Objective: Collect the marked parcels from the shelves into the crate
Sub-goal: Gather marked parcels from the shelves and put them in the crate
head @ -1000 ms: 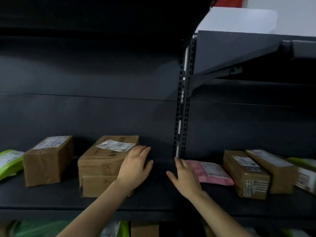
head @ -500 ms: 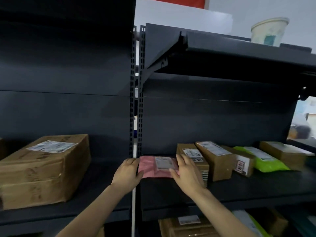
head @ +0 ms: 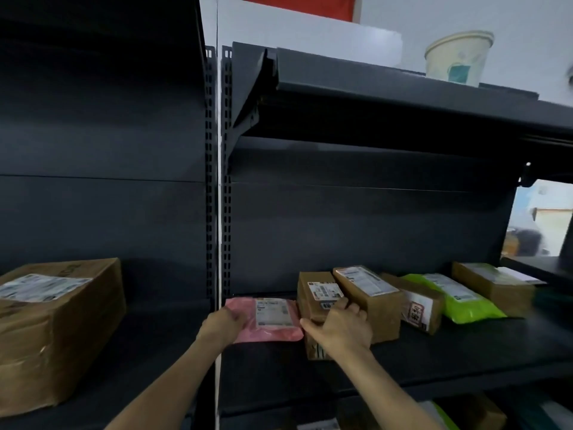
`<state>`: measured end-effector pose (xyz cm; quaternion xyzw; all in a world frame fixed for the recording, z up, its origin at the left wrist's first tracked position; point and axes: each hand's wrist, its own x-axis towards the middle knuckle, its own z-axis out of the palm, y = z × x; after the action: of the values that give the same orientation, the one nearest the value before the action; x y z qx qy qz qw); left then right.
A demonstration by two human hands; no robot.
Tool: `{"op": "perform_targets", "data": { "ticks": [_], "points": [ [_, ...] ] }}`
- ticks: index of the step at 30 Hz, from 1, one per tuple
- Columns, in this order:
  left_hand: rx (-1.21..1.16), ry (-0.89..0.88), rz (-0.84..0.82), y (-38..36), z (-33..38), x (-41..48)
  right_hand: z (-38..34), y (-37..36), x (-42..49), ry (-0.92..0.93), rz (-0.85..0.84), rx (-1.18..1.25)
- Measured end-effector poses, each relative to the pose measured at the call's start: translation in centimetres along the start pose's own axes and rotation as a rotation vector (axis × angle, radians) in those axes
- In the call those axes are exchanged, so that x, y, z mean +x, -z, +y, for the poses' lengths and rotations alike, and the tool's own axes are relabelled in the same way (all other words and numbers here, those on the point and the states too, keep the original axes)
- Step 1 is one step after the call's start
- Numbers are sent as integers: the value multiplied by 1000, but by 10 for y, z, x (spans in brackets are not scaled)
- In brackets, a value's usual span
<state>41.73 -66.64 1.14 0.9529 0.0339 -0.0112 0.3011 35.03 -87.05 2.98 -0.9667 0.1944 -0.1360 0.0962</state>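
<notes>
Five cardboard boxes (head: 369, 293): one left of the upright post (head: 218, 212), four right. Right too: one pink mailer (head: 273, 318), one green mailer (head: 455, 301), one paper cup (head: 455, 57).

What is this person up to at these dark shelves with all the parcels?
A person is picking parcels off a dark metal shelf. Their left hand grips the left edge of a flat pink parcel lying near the shelf's front. Their right hand is at the parcel's right edge, fingers against the small brown box beside it; whether it grips either is unclear. A longer brown box and a green bag sit further right, untouched. No crate is in view.
</notes>
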Motion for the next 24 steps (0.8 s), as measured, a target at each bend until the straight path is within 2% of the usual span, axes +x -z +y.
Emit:
{"op": "perform_targets", "data": {
  "ticks": [4,6,11,13,15,24],
  "points": [
    [17,-13,-79,-4,7,11,6,-6,6,-16,8,72],
    [-70,45,-73,-6,4,16,7,-9,8,3,21,89],
    [-532,185,-62,0,-9,23,7,-17,6,39,97,171],
    [-765,201,-70,4,-17,22,8,-21,3,65,150,215],
    [-903,179,-77,8,-24,18,8,-24,0,85,188,272],
    [-981,56,72,35,-43,13,-10,-25,-19,134,276,437]
  ]
}}
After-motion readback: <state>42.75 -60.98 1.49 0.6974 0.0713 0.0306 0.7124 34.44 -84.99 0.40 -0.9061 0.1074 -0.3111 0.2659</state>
